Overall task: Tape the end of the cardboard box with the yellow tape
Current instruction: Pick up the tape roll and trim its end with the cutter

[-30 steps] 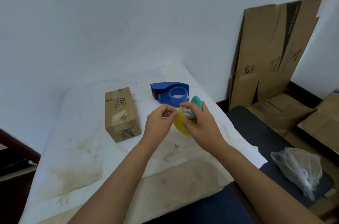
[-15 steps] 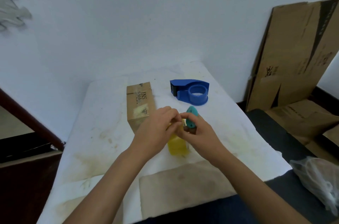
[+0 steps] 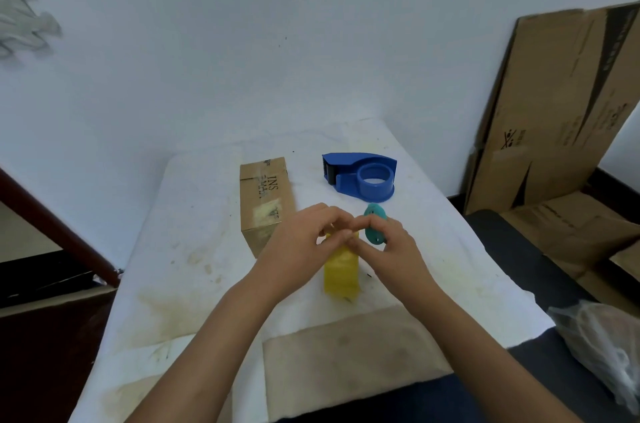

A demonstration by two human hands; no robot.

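A small brown cardboard box (image 3: 265,196) lies lengthwise on the white-covered table (image 3: 194,249), its near end partly hidden behind my left hand. The yellow tape (image 3: 341,272) stands on edge on the table in front of me. My left hand (image 3: 304,242) pinches the tape's top with thumb and fingers. My right hand (image 3: 384,249) pinches the same spot from the right and also holds a small teal cutter (image 3: 374,225) against its fingers. The tape's loose end is hidden between my fingertips.
A blue tape dispenser (image 3: 362,175) lies behind my hands, to the right of the box. Flattened cardboard sheets (image 3: 557,111) lean on the wall at right. A clear plastic bag (image 3: 602,343) lies low right. A dark wooden rail (image 3: 59,232) runs along the left.
The view has swung left and down. The tape roll came down from mid-air to stand on the table, and both hands now pinch at its top edge.
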